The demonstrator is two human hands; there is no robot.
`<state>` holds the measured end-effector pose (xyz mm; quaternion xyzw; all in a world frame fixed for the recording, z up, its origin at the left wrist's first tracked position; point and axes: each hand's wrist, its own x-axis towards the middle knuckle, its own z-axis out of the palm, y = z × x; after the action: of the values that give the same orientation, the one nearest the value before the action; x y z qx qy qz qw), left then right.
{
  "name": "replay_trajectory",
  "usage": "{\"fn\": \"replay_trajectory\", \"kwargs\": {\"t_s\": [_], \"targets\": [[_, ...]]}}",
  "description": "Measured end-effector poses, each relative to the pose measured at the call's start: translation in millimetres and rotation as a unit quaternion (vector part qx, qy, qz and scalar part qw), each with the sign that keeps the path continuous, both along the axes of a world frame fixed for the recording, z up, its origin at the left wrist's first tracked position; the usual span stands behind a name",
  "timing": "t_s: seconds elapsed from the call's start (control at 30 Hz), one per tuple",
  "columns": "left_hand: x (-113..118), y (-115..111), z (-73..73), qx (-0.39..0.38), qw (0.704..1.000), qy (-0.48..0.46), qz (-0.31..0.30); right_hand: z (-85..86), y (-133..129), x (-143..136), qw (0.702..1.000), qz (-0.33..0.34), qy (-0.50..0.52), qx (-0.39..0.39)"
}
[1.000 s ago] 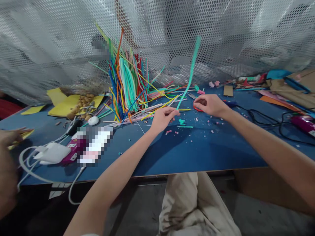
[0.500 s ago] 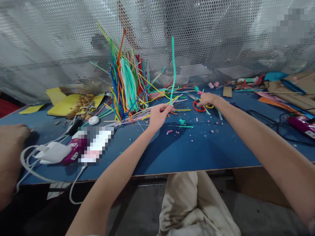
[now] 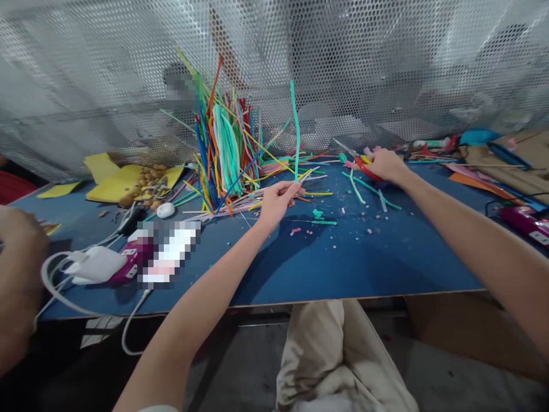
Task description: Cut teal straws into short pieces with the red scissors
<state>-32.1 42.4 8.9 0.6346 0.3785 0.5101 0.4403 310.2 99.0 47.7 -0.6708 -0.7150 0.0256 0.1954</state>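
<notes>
Between the thumb and fingers of my left hand [image 3: 279, 200] is a teal pipe cleaner [image 3: 296, 129], standing nearly upright. My right hand [image 3: 386, 166] is closed on the handles of red-handled scissors [image 3: 364, 167], lifted off the table with the blades pointing up and left. Small teal and pink fuzzy pieces [image 3: 348, 162] lie close by the scissors. On the table between my hands are a short teal piece [image 3: 324, 222] on a thin wire and a teal tuft [image 3: 318, 213]. Behind my left hand stands a thick bundle of coloured pipe cleaners [image 3: 227, 149].
A metal mesh panel [image 3: 343, 68] rises behind the blue table [image 3: 343, 274]. To the left are a phone [image 3: 174, 252], a white charger [image 3: 96, 264], cables, yellow paper [image 3: 114, 180] and another person's hand [image 3: 21, 246]. A purple power strip [image 3: 525, 220] and cardboard lie right.
My right hand has picked the scissors up from the table and moved right, uncovering a teal pipe cleaner there. The pipe cleaner in my left hand has tilted slightly left and sits lower.
</notes>
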Motion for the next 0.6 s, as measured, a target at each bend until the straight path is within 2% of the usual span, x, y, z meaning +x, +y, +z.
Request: {"fn": "replay_trajectory", "kwargs": {"t_s": [0.07,0.13,0.2,0.4,0.6], "targets": [[0.2,0.0,0.0,-0.006,1.0,0.008,0.008,3.1,-17.9,-1.4,0.998,0.003,0.066,-0.002],[0.3,-0.7,-0.1,-0.01,1.0,0.017,0.013,2.0,-36.9,-8.3,0.988,0.058,0.143,-0.026],[0.4,-2.2,0.0,-0.007,1.0,0.021,0.012,-1.6,-54.6,-18.5,0.976,0.115,0.177,-0.059],[3.8,-9.0,3.6,0.004,1.0,0.027,-0.004,-9.7,-89.2,-48.1,0.982,0.164,0.058,-0.068],[7.3,-17.0,5.7,0.005,0.998,0.034,-0.056,-9.6,-98.3,-65.4,0.967,0.209,0.067,-0.133]]}}
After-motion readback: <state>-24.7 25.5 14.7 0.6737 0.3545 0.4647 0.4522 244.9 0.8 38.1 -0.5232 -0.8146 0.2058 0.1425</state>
